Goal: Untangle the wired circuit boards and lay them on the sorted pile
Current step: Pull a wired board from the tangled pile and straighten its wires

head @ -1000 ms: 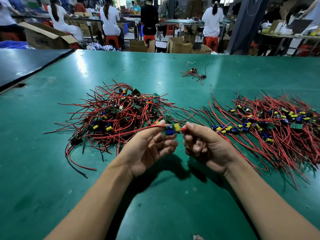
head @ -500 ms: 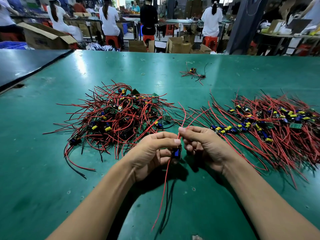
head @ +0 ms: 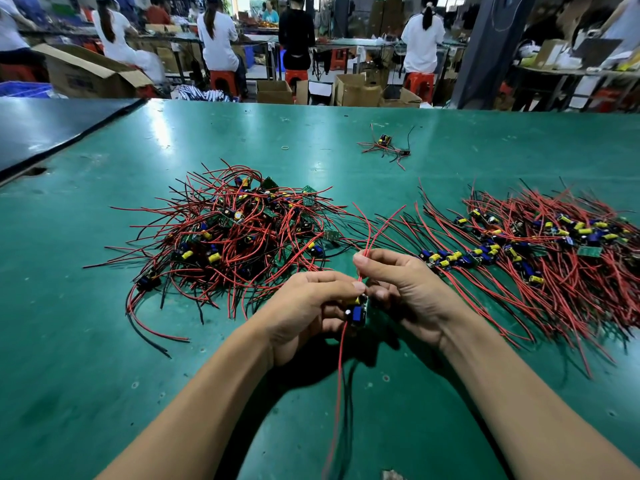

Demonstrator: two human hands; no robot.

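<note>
Bare forearms (head: 194, 410), L hand (head: 308, 310), R hand (head: 412, 292); short nails (head: 360, 260)

Bare mat (head: 86, 375) around heap (head: 235, 237) and pile (head: 554, 251)

Electronics factory floor: seated workers (head: 217, 36), benches (head: 346, 46).

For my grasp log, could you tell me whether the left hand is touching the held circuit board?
Touching. The head view shows the left hand gripping the board; the right hand pinches its wires.
</note>
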